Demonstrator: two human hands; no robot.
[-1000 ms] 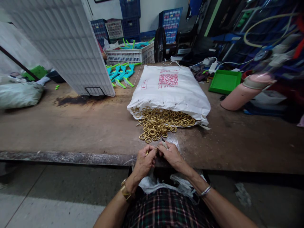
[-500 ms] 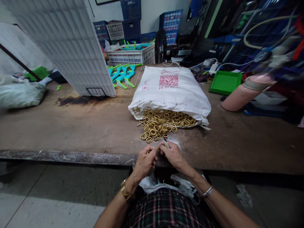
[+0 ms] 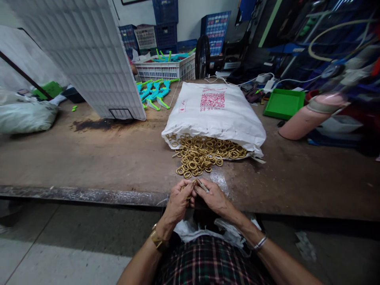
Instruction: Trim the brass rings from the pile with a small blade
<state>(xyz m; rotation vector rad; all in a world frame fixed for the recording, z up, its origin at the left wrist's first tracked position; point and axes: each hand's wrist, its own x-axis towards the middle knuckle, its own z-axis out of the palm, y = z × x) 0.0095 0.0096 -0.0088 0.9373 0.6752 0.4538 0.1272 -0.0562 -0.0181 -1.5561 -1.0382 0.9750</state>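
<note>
Left hand (image 3: 178,201) gripped gold rings (image 3: 183,189), right hand (image 3: 216,201) a small blade (image 3: 203,186), close together. Ring pile (image 3: 198,159) lay at white sack's (image 3: 212,116) mouth

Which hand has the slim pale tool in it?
The right hand, the one with a silver bracelet: the slim tool lies against its fingers. The left hand, with a gold-coloured wristband, holds gold rings.

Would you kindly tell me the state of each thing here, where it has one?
White sack: lying down, mouth open.
Gold rings: loose, heaped at the sack's mouth.
Left hand: closed on gold rings.
Right hand: closed around a knife-like tool.
White crate: holding turquoise pieces.
Black fan: upright, running unclear.
Tabletop: stained.
</note>
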